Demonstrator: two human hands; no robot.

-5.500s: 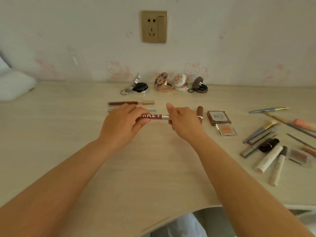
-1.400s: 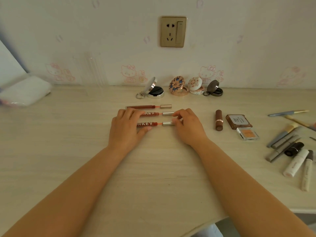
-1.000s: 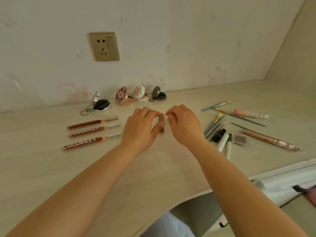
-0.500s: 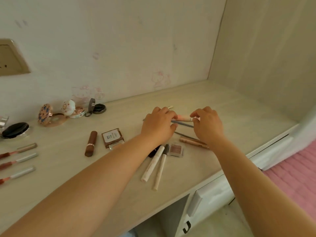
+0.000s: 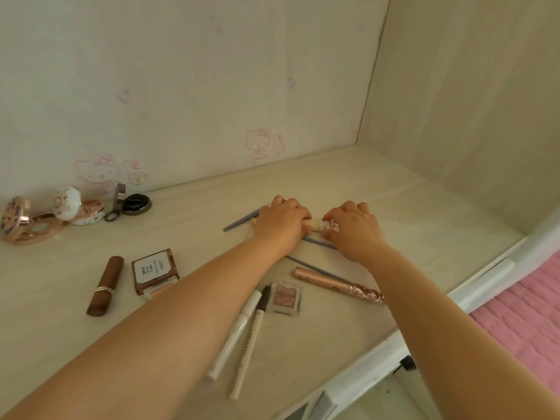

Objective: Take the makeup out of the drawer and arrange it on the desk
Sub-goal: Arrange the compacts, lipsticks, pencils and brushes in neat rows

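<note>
Both hands grip one pale pink tube (image 5: 316, 223) low over the desk (image 5: 394, 207), left hand (image 5: 280, 222) and right hand (image 5: 353, 228) curled round its two ends.

From the left: open compacts (image 5: 75, 209) sit by the wall; a brown lipstick (image 5: 105, 285) and a labelled brown palette (image 5: 154, 269) lie nearer; two white pens (image 5: 242, 328) lie side by side by the left forearm, a small pink eyeshadow pan (image 5: 285, 297) just right of them; thin grey pencils (image 5: 316, 242) lie under the hands; a rose-gold tube (image 5: 336, 283) lies against the right forearm.
</note>
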